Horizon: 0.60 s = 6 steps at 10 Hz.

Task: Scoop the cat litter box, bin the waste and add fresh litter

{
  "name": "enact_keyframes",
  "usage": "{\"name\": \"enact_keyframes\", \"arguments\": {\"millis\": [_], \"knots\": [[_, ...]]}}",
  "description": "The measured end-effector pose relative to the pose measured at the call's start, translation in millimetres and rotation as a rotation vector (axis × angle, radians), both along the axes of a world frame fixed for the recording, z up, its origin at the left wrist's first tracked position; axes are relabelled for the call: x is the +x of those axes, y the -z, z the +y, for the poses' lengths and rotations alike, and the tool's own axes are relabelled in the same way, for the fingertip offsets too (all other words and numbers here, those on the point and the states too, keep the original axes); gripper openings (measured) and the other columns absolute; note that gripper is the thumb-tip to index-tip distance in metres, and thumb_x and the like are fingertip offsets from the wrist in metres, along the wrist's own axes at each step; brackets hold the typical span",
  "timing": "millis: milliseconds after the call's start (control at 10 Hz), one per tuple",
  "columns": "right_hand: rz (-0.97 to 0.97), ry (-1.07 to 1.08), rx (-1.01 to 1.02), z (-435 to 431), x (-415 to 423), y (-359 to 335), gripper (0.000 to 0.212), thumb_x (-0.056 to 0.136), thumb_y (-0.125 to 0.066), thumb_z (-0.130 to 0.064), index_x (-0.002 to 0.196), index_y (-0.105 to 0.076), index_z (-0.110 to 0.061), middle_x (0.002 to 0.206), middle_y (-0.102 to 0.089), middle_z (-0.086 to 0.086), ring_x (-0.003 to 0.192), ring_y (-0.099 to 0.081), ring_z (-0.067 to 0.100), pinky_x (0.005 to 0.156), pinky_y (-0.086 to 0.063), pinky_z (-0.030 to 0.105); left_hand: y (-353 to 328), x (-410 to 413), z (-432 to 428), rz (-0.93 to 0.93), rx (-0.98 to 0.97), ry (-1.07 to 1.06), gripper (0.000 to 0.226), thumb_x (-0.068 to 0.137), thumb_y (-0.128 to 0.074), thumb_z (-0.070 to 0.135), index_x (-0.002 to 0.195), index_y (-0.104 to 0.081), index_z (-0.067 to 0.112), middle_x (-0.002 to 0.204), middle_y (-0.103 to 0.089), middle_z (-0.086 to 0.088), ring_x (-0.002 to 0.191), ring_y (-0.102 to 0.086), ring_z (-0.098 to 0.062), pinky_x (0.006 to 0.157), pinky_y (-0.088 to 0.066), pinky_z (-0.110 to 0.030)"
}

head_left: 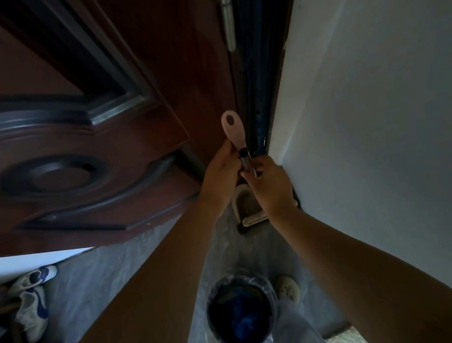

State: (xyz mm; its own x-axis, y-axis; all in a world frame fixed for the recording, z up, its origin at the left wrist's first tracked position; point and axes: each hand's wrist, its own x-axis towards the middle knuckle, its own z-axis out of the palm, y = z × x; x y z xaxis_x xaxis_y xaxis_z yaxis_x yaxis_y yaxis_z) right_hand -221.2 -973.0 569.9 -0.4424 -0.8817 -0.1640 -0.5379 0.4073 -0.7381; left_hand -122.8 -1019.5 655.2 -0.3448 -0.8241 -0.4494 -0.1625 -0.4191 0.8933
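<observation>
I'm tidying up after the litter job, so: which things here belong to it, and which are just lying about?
For the job: pink scoop in the left hand; metal handle in the right hand; dustpan; lined bin.
Lying about: white trainers; clog.

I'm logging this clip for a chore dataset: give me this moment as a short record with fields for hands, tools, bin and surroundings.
left hand: grips the pink scoop by its handle, end up
right hand: holds a metal tube beside it
bin: bag-lined, on floor by the person's feet
dustpan: apparently one, on floor below hands
door: reddish-brown, left
wall: white, right
shoes: white-blue, lower left
litter box: not in view
</observation>
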Motion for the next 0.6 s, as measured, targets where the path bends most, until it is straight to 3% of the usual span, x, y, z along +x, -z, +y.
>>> {"name": "enact_keyframes", "arguments": {"millis": [100,200,300,400,500,600], "knots": [[-0.027,0.002,-0.026,1.6,1.4,-2.4,0.038,0.086,-0.053,-0.048,0.102,-0.059,-0.014,0.087,-0.065,-0.005,0.077,-0.062,0.012,0.068,-0.048,0.024,0.8,2.4,0.9,-0.008,-0.023,0.033,0.057,0.093,-0.04,-0.009,0.145,-0.04,0.014,0.125,-0.061,-0.009,0.101,-0.063,-0.004,0.079,-0.049,-0.013],[-0.04,-0.009,-0.022,3.5,-1.5,-9.5,0.032,0.088,-0.061,-0.042,0.106,-0.057,-0.017,0.093,-0.067,-0.004,0.083,-0.063,0.011,0.071,-0.05,0.022,-2.1,2.2,2.7,-0.052,-0.085,0.067,0.054,0.093,-0.047,-0.003,0.143,-0.041,0.017,0.115,-0.064,-0.003,0.101,-0.063,-0.002,0.088,-0.051,-0.02],[-0.054,-0.01,-0.005,7.6,-4.9,-21.8,0.031,0.088,-0.061,-0.043,0.108,-0.054,-0.021,0.098,-0.067,-0.006,0.085,-0.063,0.009,0.067,-0.045,0.014,-2.9,4.7,4.2,-0.122,-0.133,0.134,0.058,0.094,-0.052,0.004,0.147,-0.034,0.019,0.122,-0.06,0.001,0.113,-0.057,-0.008,0.101,-0.046,-0.03],[-0.015,0.024,-0.002,17.3,-6.7,-32.6,0.036,0.088,-0.058,-0.047,0.114,-0.052,-0.022,0.104,-0.066,-0.005,0.091,-0.065,0.012,0.074,-0.048,0.018,1.1,9.3,4.7,-0.176,-0.187,0.181,0.061,0.094,-0.055,0.012,0.149,-0.03,0.025,0.138,-0.053,0.0,0.129,-0.048,-0.013,0.111,-0.038,-0.04],[0.008,0.081,0.009,30.2,-2.2,-61.5,0.042,0.089,-0.057,-0.045,0.124,-0.05,-0.021,0.117,-0.063,-0.003,0.105,-0.06,0.013,0.086,-0.047,0.022,-10.9,13.3,6.2,-0.203,-0.229,0.173,0.058,0.095,-0.057,0.02,0.146,-0.031,0.025,0.144,-0.047,-0.001,0.134,-0.043,-0.017,0.112,-0.036,-0.044],[0.055,0.148,-0.042,46.4,7.4,-93.9,0.043,0.091,-0.056,-0.042,0.129,-0.048,-0.023,0.124,-0.06,-0.005,0.11,-0.058,0.012,0.089,-0.044,0.023,-26.6,25.8,12.9,-0.268,-0.287,0.17,0.063,0.095,-0.058,0.028,0.149,-0.026,0.024,0.148,-0.041,-0.001,0.136,-0.039,-0.019,0.115,-0.03,-0.037]]}}
